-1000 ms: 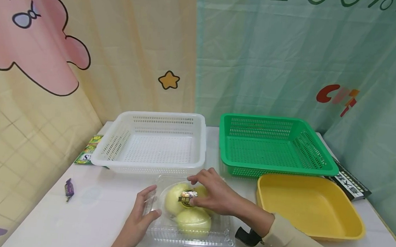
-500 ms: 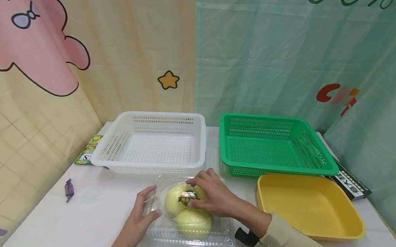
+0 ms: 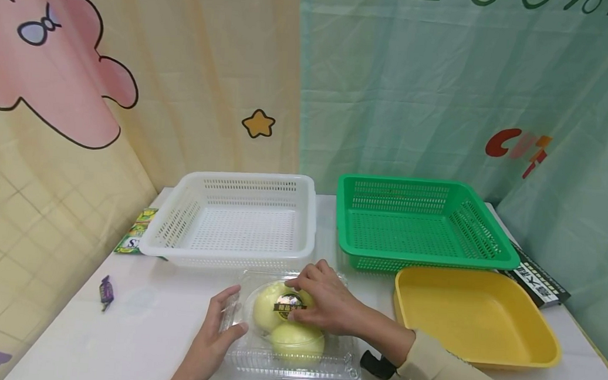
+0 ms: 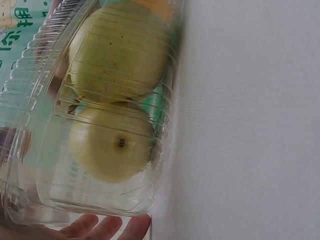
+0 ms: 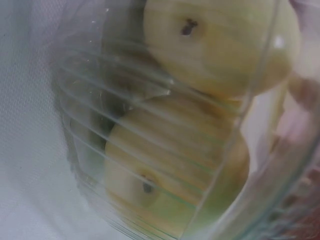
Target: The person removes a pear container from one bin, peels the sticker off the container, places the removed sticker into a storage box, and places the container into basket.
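Observation:
A clear ribbed plastic clamshell box point(image 3: 342, 363) sits on the table in front of me, its lid down. Inside are several pale yellow-green pears point(image 3: 297, 342), with stems or dark ends facing the side walls in both wrist views. My left hand point(image 3: 209, 336) grips the box's left side; its fingertips point(image 4: 105, 227) show at the box's end in the left wrist view. Over the lid, my right hand point(image 3: 330, 301) has its fingers arched, with index and thumb at the edges of a black-and-gold label point(image 3: 289, 307). The right wrist view shows pears point(image 5: 180, 160) through the plastic, blurred.
Behind the box stand a white basket point(image 3: 225, 255) and a green basket point(image 3: 431, 261). A yellow tub point(image 3: 475, 320) lies right of the forearm. Farther left are a purple-wrapped candy point(image 3: 106, 293) and green packets point(image 3: 133, 237); a black booklet point(image 3: 541, 283) lies far right.
My right thumb and fingers have shifted slightly over the label, whose shiny glare has changed and whose dark face shows more. The left hand and the box have stayed in place.

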